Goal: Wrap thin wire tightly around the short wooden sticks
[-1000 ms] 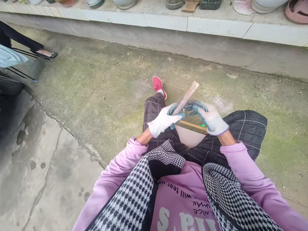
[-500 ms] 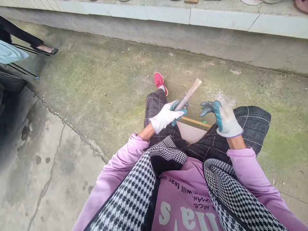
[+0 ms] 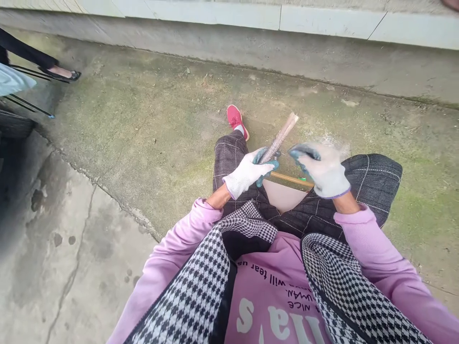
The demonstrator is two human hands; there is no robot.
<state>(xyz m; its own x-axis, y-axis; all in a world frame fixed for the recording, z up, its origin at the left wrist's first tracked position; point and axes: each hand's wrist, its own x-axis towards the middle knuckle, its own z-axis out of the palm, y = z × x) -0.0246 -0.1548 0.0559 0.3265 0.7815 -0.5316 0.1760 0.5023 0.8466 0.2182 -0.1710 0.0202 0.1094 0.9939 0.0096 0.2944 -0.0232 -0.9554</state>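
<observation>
A seated person, seen from above, holds a short wooden stick (image 3: 279,137) in front of the body, over the gap between the parted knees, where both hands can reach it. The gloved left hand (image 3: 250,173) grips its lower end, fingers wrapped around it and thumb alongside, apparently to keep it steady; the stick slants up and away to the right, leaving its pale upper end uncovered. Its lower stretch looks wound with something thin and shiny. The gloved right hand (image 3: 319,167) hovers just beside it, apart from the stick, fingers curled toward the thumb; it is blurred, so I cannot tell whether they pinch anything. Below, between the thighs, are a yellowish bar (image 3: 291,179) and a pale panel (image 3: 285,197); the spread knees seem to leave the forearms room
</observation>
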